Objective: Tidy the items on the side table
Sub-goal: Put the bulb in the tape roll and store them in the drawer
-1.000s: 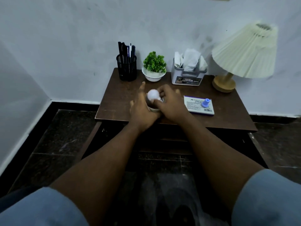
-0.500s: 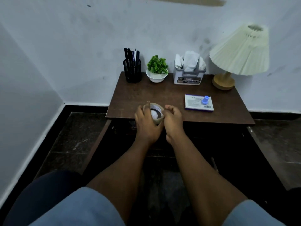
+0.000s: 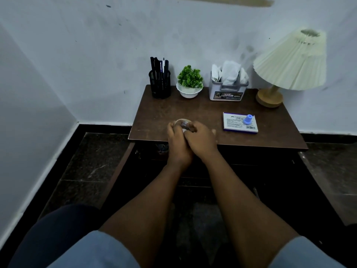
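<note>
A beige tape roll (image 3: 181, 121) is held just above the brown side table (image 3: 193, 111), near its front edge. My left hand (image 3: 176, 144) wraps the roll from the left and underneath. From the right, my right hand (image 3: 201, 140) presses against the left one, its fingertips pinched on the roll's rim. Only the roll's top arc and a pale glint inside it show; the rest is hidden by my fingers. A white and blue box (image 3: 234, 125) lies flat at the right, with a small blue cap (image 3: 247, 119) standing on it.
Along the back wall stand a black mesh pen holder (image 3: 160, 86), a small green plant in a white bowl (image 3: 190, 82), a grey tissue holder (image 3: 228, 89) and a pleated lamp (image 3: 289, 62) on a wooden base. Dark floor surrounds the table.
The view has pulled back and up. The white ball seen on top of the roll, then inside its ring, is now hidden. My right hand has closed in onto the roll.
</note>
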`<action>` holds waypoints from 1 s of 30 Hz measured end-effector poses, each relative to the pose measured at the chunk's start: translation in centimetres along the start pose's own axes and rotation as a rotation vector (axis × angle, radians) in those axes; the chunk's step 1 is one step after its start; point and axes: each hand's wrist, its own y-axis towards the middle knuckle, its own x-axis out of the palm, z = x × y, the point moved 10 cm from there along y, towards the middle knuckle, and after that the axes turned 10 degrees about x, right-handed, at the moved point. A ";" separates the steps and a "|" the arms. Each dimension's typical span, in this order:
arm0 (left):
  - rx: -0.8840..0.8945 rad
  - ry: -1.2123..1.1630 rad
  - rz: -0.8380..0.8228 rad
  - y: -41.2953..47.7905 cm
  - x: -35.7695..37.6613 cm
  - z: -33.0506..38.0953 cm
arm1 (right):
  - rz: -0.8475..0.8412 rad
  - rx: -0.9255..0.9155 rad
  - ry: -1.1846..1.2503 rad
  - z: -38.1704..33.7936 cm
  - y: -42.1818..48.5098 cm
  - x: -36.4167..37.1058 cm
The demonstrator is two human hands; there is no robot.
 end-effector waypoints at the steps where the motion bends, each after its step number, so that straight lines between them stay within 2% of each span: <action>1: 0.016 -0.044 0.026 0.0 -0.3 0.5 | -0.046 0.017 -0.030 0.1 0.6 0.3; 4: 0.063 -0.098 0.052 0.1 -0.8 1.3 | -0.164 0.013 -0.057 0.4 1.6 1.0; 7: 0.101 -0.143 0.012 0.7 -1.1 1.6 | -0.356 0.005 0.272 0.4 1.7 1.7; 9: 0.117 -0.141 -0.013 1.2 -1.3 1.7 | -0.402 -0.003 0.458 0.4 1.4 1.5; 13: 0.147 -0.142 0.007 1.6 -2.2 2.4 | -0.132 -0.067 0.713 0.1 1.2 -1.5; 15: 0.159 -0.129 0.038 1.4 -2.8 2.6 | 0.042 -0.001 0.976 1.0 1.0 -3.8; 16: 0.160 -0.105 0.062 0.9 -3.2 2.5 | 0.072 0.079 1.131 1.9 0.9 -4.5; 17: 0.148 -0.063 0.100 0.1 -3.7 2.3 | 0.025 0.163 1.280 2.6 0.7 -4.4; 20: 0.005 0.103 0.253 -4.0 -4.8 0.0 | -0.348 0.263 1.556 3.5 -0.9 -2.3; 22: -0.089 0.151 0.306 -7.3 -4.2 -1.6 | -0.562 0.257 1.534 4.8 -2.5 -0.3; 24: -0.143 0.200 0.260 -9.4 -2.3 -3.1 | -0.673 0.305 1.403 7.1 -3.8 2.1; 27: -0.172 0.338 0.068 -9.9 1.6 -5.0 | -0.650 0.456 1.152 12.1 -3.9 4.7; 30: -0.176 0.436 -0.165 -8.4 5.5 -6.9 | -0.501 0.588 1.002 16.4 -1.8 5.0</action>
